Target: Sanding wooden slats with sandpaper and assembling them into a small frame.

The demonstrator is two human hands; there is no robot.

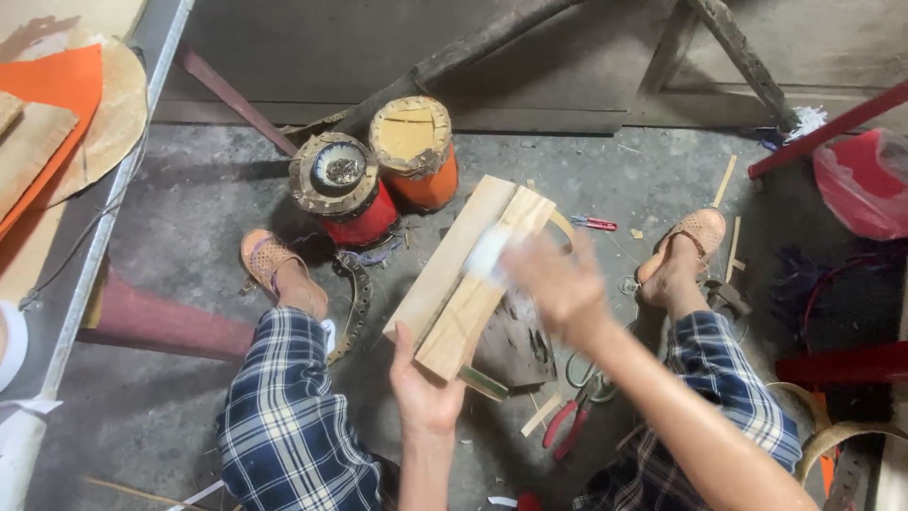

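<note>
My left hand [423, 383] grips the near end of a pale wooden plank [461, 274], held tilted over my lap, with a second strip lying along its top. My right hand [560, 281] is blurred with motion just right of the plank's upper half, and a white blurred thing [488, 254], perhaps a cloth or paper, sits at its fingertips against the wood. Whether the hand grips it I cannot tell. I sit with plaid-trousered legs [284, 416] apart and sandalled feet [267, 260] on the concrete floor.
Two small drums, one red [342, 186] and one orange [414, 149], stand on the floor ahead. Red-handled pliers [566, 424] lie by my right knee, small red snips [594, 223] further off. A metal bench edge [95, 255] runs along the left; a red bag [865, 180] sits far right.
</note>
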